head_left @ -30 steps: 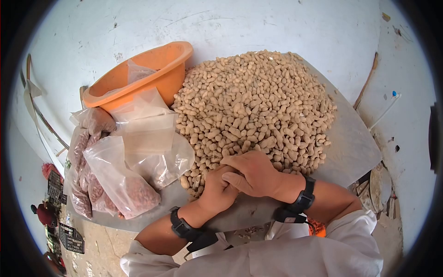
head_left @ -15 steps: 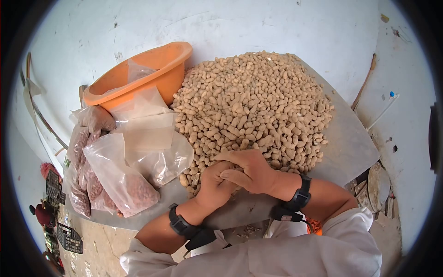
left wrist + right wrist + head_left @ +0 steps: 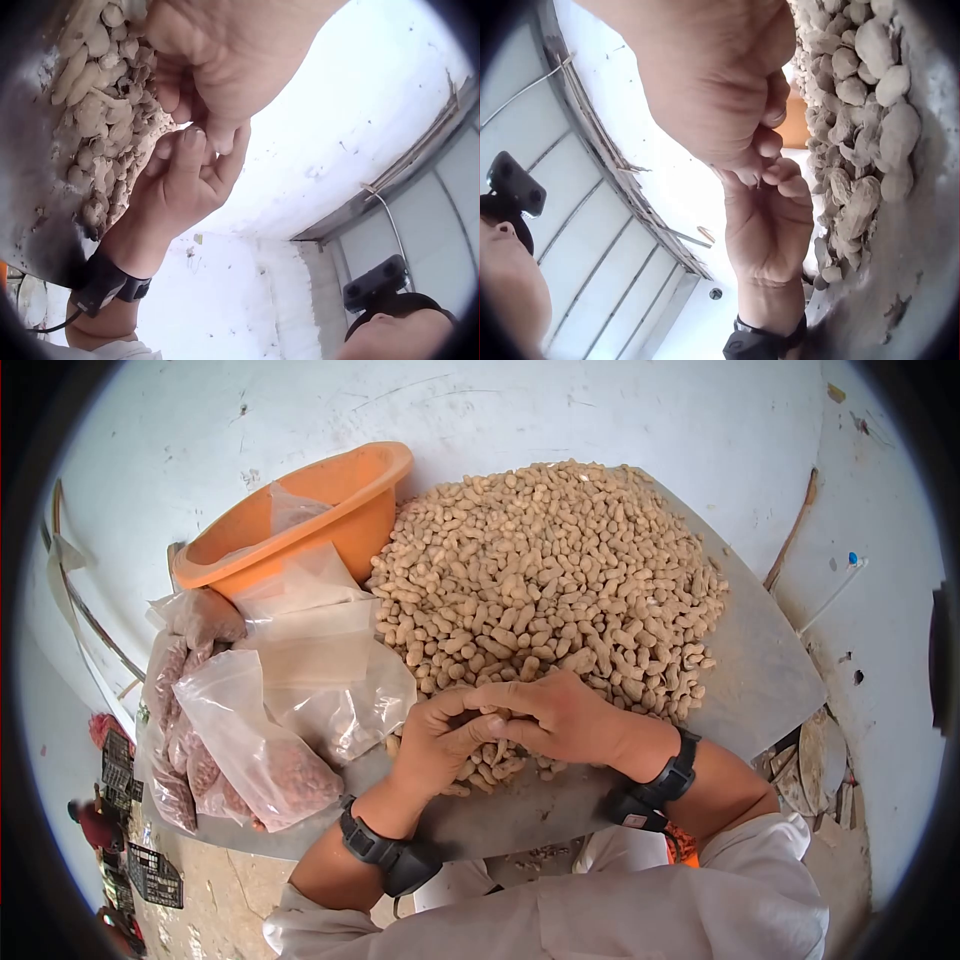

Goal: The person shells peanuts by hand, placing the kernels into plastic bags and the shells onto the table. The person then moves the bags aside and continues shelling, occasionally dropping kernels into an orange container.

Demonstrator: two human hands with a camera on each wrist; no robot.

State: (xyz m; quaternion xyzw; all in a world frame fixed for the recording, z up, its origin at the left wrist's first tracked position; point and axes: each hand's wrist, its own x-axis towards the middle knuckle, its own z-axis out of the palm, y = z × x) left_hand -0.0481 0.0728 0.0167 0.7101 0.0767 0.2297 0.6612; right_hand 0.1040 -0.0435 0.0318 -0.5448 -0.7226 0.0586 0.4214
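A large heap of unshelled peanuts point(image 3: 560, 580) covers the metal tabletop. At its near edge, both hands meet fingertip to fingertip, thumbs toward the body. My left hand point(image 3: 432, 735) curls in from the left, and my right hand point(image 3: 570, 718) reaches in from the right with bent fingers. A peanut point(image 3: 490, 711) shows as a small tan patch between the fingertips, mostly hidden by them. In the right wrist view, the left palm point(image 3: 769, 236) faces up beneath the right hand's fingers. Loose peanuts point(image 3: 492, 765) lie on the table just below the hands.
Left of the heap lie clear plastic bags point(image 3: 335, 690), one holding reddish kernels point(image 3: 305, 785), with more filled bags point(image 3: 170, 760) beside it. An orange basin point(image 3: 375, 510) leans behind them against the white wall point(image 3: 600, 410). The table's near edge point(image 3: 470, 850) runs close to the body.
The hands were overlapped with the right folded over the left. They have since drawn apart, the left shifting leftward, and now meet only at the fingertips, uncovering peanuts beneath.
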